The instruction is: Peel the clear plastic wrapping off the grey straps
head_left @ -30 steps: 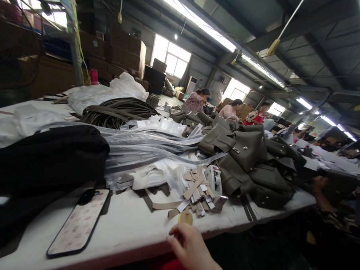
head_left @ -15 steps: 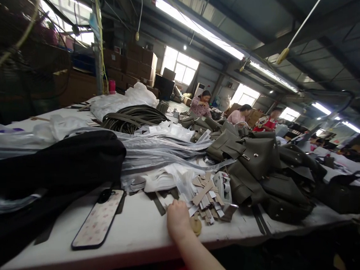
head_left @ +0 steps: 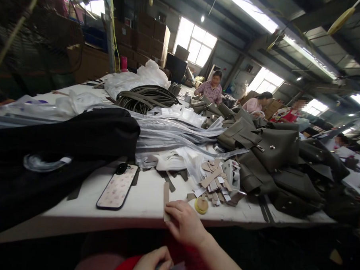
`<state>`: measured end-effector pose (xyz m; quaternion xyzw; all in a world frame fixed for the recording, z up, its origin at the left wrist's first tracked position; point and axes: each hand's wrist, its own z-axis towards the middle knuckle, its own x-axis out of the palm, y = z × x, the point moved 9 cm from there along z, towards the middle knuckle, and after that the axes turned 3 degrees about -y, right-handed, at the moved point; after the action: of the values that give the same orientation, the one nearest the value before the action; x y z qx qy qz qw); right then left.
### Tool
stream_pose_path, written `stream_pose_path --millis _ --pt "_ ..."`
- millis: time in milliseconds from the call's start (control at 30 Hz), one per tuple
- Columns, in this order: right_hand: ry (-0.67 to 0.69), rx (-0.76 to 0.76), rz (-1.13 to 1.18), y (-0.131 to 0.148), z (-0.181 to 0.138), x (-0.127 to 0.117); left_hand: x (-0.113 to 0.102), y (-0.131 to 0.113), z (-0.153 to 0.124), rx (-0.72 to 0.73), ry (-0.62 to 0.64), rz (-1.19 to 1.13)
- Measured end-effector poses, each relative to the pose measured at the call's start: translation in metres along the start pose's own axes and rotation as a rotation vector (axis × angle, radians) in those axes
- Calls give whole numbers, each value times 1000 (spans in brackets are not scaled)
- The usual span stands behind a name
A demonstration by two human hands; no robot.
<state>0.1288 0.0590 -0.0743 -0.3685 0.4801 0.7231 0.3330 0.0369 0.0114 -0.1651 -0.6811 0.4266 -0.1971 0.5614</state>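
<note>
A narrow tan cardboard strip [head_left: 166, 194] lies at the table's front edge, between the thumb and fingers of my right hand [head_left: 184, 221]. Low in the picture, over red clothing, my left hand [head_left: 154, 262] is closed; a pale, partly see-through bit shows by its fingers, too hidden to name. Just right of my right hand sits a round yellow roll [head_left: 201, 205], perhaps tape. Behind it is a heap of tan and white strips [head_left: 215, 180], beside a small grey-white container [head_left: 232, 173].
A phone in a patterned case [head_left: 118, 188] lies left, by black cloth [head_left: 108, 132]. Olive bags [head_left: 277, 149] pile up on the right. Clear plastic strips [head_left: 174, 134] and a coil of dark strapping [head_left: 148, 98] lie farther back. Other people [head_left: 210, 89] sit beyond.
My right hand has drawn back from beside the strip heap to the table edge, now with a cardboard strip. My left hand has come into view below. The camera has tilted down.
</note>
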Motion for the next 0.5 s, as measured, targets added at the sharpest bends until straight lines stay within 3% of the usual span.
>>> stream_pose_path --millis 133,500 --pt "44 83 48 0 0 -1 -1 -2 -2 6 -14 -27" --pt "-40 183 142 -4 7 -7 -5 -8 -6 -1 -21 -39"
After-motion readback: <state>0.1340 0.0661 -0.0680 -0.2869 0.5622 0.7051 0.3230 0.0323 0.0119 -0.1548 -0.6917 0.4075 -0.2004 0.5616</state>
